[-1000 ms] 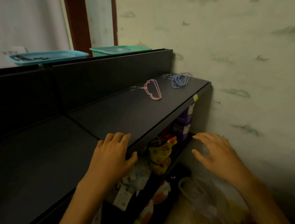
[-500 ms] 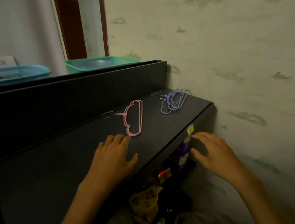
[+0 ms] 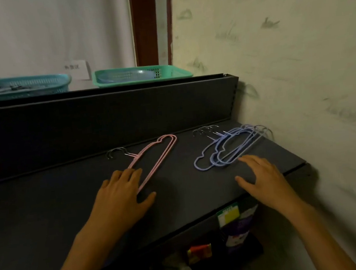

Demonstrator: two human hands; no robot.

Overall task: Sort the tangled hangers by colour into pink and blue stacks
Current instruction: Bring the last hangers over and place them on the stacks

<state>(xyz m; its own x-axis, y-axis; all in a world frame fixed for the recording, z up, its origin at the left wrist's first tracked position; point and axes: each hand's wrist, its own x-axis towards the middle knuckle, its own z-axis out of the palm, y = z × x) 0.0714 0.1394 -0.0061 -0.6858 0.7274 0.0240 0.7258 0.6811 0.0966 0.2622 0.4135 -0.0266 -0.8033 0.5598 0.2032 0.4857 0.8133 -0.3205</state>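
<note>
Nearest, below the shelf lip between the two wrists, packaged goods [image 3: 237,234] sit on a lower level behind a yellow-green price tag [image 3: 228,215], untouched and irrelevant to sorting; left hand [image 3: 122,196] lies flat on the black shelf [image 3: 48,216], fingers straight, thumb splayed right, grip released and holding nothing; its fingertips [image 3: 132,173] rest on or right at the near end of the pink hangers [image 3: 153,157], likely to steady or square that stack; contact itself is hard to confirm in this light; right hand [image 3: 264,176] also flat and spread, grip released, nothing grasped; its fingertips [image 3: 245,159] sit just at the near edge of the blue hangers [image 3: 229,149], apparently nudging the fanned pile together; beyond the left fingers the pink hangers run away diagonally to the right, two or so laid on each other, metal hooks out left; beyond the right fingers the blue hangers overlap loosely, several hooks bunched toward the back; the two colours lie well apart, one ahead of each hand, so sorting looks essentially done and only tidying remains, as a judgement; farther back, the shelf's black back panel [image 3: 104,121] stops the hooks sliding off; behind it, a blue basket [image 3: 18,87] beyond the left hand and a green basket [image 3: 143,74] farther right; the marked wall [image 3: 296,54] bounds the shelf beyond the right hand.
</note>
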